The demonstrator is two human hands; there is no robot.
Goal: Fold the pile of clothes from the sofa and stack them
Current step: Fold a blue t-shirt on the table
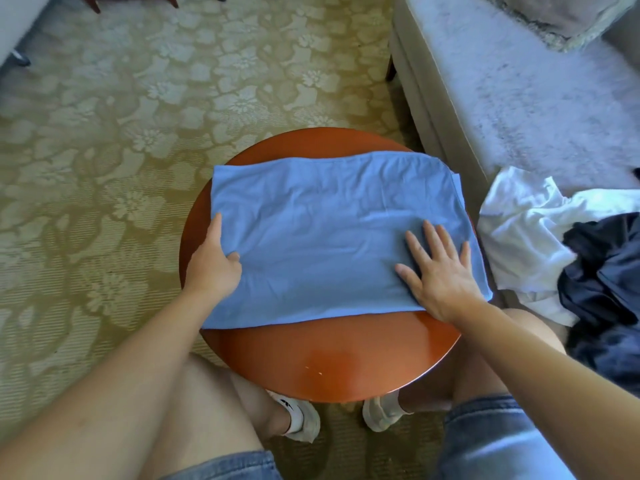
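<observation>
A light blue garment (pixel 329 233), folded into a wide rectangle, lies flat across a round reddish-brown table (pixel 332 362). My left hand (pixel 214 265) holds the garment's left edge, its thumb on top of the cloth and its fingers along the edge. My right hand (pixel 438 268) lies flat with spread fingers on the cloth's near right part. On the sofa to the right sits a pile with a crumpled white garment (pixel 526 237) and a dark navy garment (pixel 602 282).
The grey sofa (pixel 519 98) runs along the right side, with a cushion at its far end. A floral yellow carpet (pixel 104 150) covers the floor to the left. My knees and white shoes sit under the table's near edge.
</observation>
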